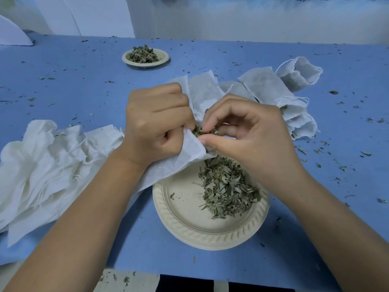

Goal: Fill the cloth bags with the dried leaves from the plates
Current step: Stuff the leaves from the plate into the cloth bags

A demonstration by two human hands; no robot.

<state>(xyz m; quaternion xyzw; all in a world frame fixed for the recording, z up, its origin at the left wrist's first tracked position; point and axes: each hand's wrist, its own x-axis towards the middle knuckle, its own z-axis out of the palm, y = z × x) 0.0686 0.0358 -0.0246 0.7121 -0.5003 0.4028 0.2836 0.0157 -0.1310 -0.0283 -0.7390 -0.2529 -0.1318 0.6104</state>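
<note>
Lying slack just outside the left hand (155,125), a heap of empty cloth bags (42,161) sits within easy reach, while that hand curls its fingers round the mouth of one cloth bag (181,163), apparently to hold it open. Meeting it, the right hand (242,131) pinches a tuft of dried leaves (202,131) at the opening, both hands above the plate (189,224) so spills likely drop back onto it. Beyond the right hand lie further bags (273,91), possibly already filled.

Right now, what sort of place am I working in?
Probably a hand-packing work table, perhaps a small workshop: a blue-covered table littered with leaf crumbs, heaps of white drawstring cloth bags, and a disposable plate of dried leaves.
</note>
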